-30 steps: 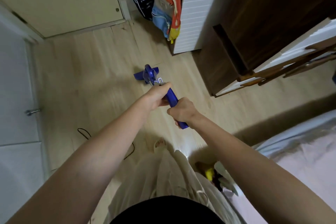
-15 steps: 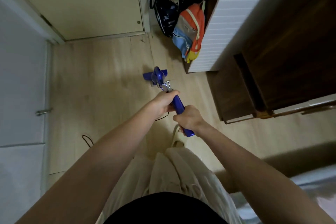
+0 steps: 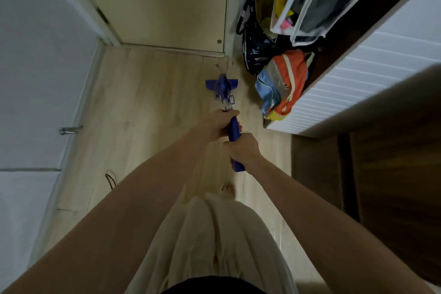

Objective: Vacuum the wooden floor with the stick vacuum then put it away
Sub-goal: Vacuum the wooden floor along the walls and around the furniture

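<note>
Head view, single entry.

Change: the stick vacuum (image 3: pixel 233 126) is travelling forward toward the closed door (image 3: pixel 167 2). Its blue floor head (image 3: pixel 222 85) is now sitting nearer the door's threshold and the pile of bags than it was a second ago, and the person is stepping after it, so the dark wooden furniture (image 3: pixel 381 186) is sliding to the right edge and the bed seen earlier is dropping out of sight. Judgement: the vacuuming stroke is still running up the strip of wooden floor (image 3: pixel 143 114) by the door; the putting-away step is not yet starting.

Hands: the left hand (image 3: pixel 218 123) is wrapping the blue handle high up, just below the metal clip. The right hand (image 3: pixel 242 149) is clenching the same handle lower down, with the butt end poking out beneath it. The two hands are nearly touching.

Location of the task's thing: the vacuum is leaning from the hands down to the floor, its head flat on the boards, just left of the bags.

Count:
- stick vacuums: one
- hands on it: two
- bare feet showing: one (image 3: pixel 228 190)
- orange-and-blue backpack (image 3: pixel 284 83): one
- dark bag (image 3: pixel 255 55) behind it: one
- hanging fabric organiser (image 3: pixel 307 0): one
- white slatted panel (image 3: pixel 358 83): one
- black cable (image 3: pixel 110 180) on the floor at left: one
- metal door stop (image 3: pixel 69 129) on the left wall: one
</note>
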{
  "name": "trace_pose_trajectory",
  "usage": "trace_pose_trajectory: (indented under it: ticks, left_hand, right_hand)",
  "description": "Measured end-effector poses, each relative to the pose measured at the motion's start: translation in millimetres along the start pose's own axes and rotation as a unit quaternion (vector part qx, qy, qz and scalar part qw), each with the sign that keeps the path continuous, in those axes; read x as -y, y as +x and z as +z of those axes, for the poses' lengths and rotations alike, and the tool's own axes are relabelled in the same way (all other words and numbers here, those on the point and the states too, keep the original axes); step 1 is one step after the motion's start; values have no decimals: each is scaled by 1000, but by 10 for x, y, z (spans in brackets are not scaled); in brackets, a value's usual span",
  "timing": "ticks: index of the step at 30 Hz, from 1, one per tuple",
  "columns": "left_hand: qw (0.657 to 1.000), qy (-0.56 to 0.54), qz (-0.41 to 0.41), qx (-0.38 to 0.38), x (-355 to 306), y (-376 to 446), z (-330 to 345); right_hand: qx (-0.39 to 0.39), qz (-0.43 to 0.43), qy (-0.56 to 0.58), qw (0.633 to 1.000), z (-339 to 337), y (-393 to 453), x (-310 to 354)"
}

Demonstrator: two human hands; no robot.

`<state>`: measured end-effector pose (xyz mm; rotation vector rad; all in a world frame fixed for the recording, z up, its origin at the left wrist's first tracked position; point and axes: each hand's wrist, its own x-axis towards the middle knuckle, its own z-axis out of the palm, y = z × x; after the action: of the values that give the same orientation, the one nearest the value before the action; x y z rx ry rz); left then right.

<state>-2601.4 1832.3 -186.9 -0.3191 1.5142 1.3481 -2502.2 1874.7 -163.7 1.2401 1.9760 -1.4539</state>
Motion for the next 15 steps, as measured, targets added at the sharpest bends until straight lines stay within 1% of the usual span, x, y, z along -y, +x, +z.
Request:
trace_pose_trajectory:
  ticks: [4,10,15]
  left_hand:
    - [1000,-14,3,-27,-297,250,5]
    - [999,-26,1,-33,-601,505,-51]
    - [999,-29,1,-32,-619,528,-82]
  right_hand:
    - [2,-3,-9,1000,-90,294,256]
    - [13,-3,46,999,-133,604,503]
    - [22,-3,14,1000,-131,668,510]
